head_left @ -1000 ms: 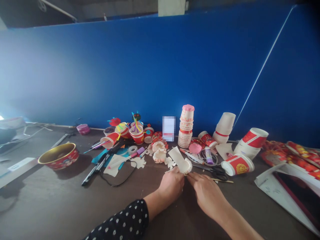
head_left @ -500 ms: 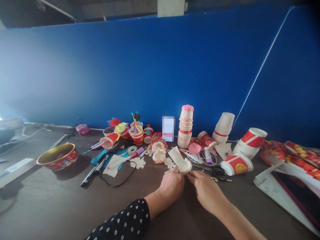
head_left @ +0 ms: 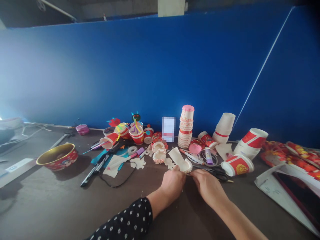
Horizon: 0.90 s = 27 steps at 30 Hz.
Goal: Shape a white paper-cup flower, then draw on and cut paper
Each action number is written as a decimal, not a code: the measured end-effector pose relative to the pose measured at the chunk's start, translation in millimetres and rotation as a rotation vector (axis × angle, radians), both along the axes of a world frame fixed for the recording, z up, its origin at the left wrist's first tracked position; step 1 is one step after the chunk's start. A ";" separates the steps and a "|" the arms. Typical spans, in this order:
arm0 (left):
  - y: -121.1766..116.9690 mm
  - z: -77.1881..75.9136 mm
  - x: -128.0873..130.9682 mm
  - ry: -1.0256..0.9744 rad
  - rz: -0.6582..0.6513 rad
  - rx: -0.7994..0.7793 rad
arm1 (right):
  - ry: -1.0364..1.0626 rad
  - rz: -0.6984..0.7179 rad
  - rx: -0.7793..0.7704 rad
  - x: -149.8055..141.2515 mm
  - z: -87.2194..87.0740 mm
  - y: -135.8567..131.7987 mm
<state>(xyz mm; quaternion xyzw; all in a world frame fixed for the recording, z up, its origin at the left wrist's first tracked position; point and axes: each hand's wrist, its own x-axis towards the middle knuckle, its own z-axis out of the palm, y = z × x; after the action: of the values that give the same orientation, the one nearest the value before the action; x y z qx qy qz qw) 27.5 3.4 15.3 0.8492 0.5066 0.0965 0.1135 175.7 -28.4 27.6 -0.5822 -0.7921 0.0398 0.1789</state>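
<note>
A piece of white paper (head_left: 177, 157), with a curled, scalloped end like a cut paper cup, stands out from between my hands. My left hand (head_left: 174, 181) is closed on its lower edge, the fingers bent into a loose fist. My right hand (head_left: 208, 185) pinches at the scalloped end from the right; its fingertips are partly hidden. Just beyond lie two curled white pieces with scalloped pink edges (head_left: 159, 155) and flat white scraps (head_left: 170, 163). Black scissors (head_left: 218, 172) rest right of the paper.
A stack of paper cups (head_left: 185, 128) topped in pink stands at the back. Red-and-white cups (head_left: 237, 165) lie at right, beside a tablet-like device (head_left: 297, 196) on a white tray. To the left are a red-gold bowl (head_left: 58, 156), pens (head_left: 93, 170) and decorated cups (head_left: 136, 135).
Both hands have shifted very slightly right, and my right fingers have moved a little along the paper's scalloped end. Everything else on the table looks the same.
</note>
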 end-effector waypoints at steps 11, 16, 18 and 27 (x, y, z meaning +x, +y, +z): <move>3.6 -8.4 0.6 -0.016 0.065 0.031 | -0.016 0.014 0.045 1.7 -5.5 7.5; 3.5 -7.5 1.6 -0.018 0.071 0.040 | -0.046 0.023 0.046 2.0 -2.4 8.0; 3.4 -8.0 2.2 -0.016 0.078 0.056 | -0.073 0.023 0.050 2.2 -0.8 7.9; 1.0 -3.9 3.2 -0.009 0.104 0.012 | -0.178 -0.020 0.056 -0.6 2.9 6.4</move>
<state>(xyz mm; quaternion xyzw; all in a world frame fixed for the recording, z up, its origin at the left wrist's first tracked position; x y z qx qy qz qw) 30.7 4.4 11.3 0.8221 0.5488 0.1092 0.1055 175.1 -22.0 30.4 -0.5859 -0.8000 -0.0359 0.1244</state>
